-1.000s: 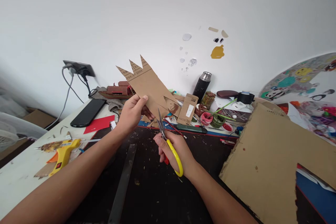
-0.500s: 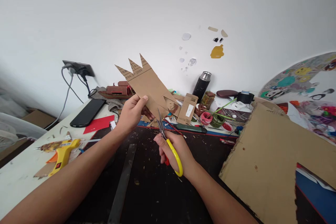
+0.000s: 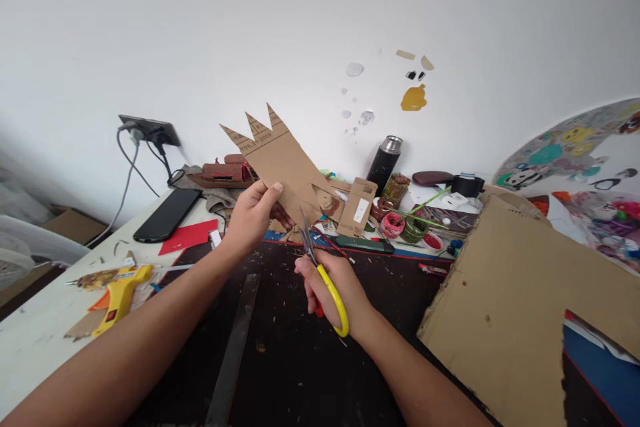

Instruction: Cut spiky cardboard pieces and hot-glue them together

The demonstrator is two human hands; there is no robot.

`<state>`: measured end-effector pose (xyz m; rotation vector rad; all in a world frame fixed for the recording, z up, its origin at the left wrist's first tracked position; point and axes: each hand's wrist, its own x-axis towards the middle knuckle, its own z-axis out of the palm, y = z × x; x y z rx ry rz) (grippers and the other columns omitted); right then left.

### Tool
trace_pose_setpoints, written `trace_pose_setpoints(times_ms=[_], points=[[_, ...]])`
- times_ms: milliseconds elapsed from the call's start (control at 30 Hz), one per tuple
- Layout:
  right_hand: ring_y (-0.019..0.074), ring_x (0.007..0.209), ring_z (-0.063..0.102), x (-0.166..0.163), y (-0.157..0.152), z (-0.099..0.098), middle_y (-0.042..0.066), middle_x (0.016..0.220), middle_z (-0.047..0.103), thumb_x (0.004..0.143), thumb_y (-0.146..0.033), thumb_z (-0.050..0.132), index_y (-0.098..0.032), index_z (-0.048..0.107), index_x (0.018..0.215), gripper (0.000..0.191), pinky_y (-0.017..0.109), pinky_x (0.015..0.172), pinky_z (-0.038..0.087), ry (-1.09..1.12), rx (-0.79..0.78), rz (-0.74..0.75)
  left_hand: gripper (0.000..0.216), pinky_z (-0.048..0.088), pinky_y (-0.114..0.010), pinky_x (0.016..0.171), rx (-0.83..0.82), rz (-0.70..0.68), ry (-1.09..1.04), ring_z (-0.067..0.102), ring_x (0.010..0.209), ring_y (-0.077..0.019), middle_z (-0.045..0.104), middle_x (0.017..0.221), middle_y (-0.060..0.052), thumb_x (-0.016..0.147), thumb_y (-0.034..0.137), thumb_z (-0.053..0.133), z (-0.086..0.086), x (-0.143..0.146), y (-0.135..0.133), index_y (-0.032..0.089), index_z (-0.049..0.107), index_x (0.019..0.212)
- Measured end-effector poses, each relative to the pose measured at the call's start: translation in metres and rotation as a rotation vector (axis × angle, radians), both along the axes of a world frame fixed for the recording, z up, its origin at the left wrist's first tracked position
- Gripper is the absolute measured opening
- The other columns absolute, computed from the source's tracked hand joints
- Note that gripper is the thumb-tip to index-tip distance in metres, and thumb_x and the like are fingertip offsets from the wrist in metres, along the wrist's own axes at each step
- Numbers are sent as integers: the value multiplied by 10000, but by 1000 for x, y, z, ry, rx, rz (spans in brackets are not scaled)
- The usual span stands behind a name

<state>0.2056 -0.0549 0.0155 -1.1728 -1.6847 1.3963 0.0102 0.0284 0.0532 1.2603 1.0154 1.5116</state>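
Observation:
My left hand (image 3: 251,216) pinches the lower left edge of a brown cardboard piece (image 3: 283,163) held up above the desk; its top edge is cut into three points. My right hand (image 3: 334,291) is closed round yellow-handled scissors (image 3: 320,272), fingers through the loops. The blades point up and meet the bottom edge of the cardboard piece, just right of my left thumb. Both forearms reach in from the bottom of the view.
A large cardboard sheet (image 3: 520,300) leans at the right. A yellow glue gun (image 3: 118,295) lies at the left, a metal ruler (image 3: 235,347) on the dark mat. A black phone (image 3: 167,213), red paper (image 3: 190,235), a flask (image 3: 384,163) and paint pots (image 3: 395,223) crowd the back.
Almost nothing has moved; the cardboard piece and scissors stay in the same place, with a very slight shift of the right hand.

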Motion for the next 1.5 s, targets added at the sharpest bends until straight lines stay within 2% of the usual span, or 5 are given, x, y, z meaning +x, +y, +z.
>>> trace_pose_setpoints(times_ms=[433,733,1000,1300,1500], points=[[123,408,583,-2,-1,1,-61,502,551,1104,-560,506,-217,618,921,405,187,464,440,-76,1,-8,326,539,-284,434,-3,-6,15,618,435,-156,675,606,19,911,515,693,-3,1,0,209,582,894],[127,373,544,-3,-1,-1,-64,475,528,1103,-544,492,-227,589,873,403,195,417,433,-74,8,-15,290,401,-239,368,20,5,40,556,373,-143,609,500,40,934,473,666,-2,3,-1,218,567,838],[125,376,547,-5,0,-7,-65,501,532,1099,-524,499,-231,579,860,386,194,394,426,-77,-9,-40,294,398,-240,368,12,12,17,564,372,-148,616,494,38,923,473,678,-4,3,0,221,562,828],[139,370,520,-7,-4,2,-67,498,503,1098,-466,480,-244,552,857,336,214,390,391,-100,-42,-52,279,420,-241,366,3,17,16,563,370,-147,612,496,43,910,461,683,-4,6,0,221,569,826],[133,440,527,-11,-5,2,-36,535,526,1058,-408,584,-231,550,759,349,233,472,349,-205,82,-132,287,414,-241,363,5,27,27,571,371,-150,624,516,40,901,471,697,-4,4,0,221,573,834]])
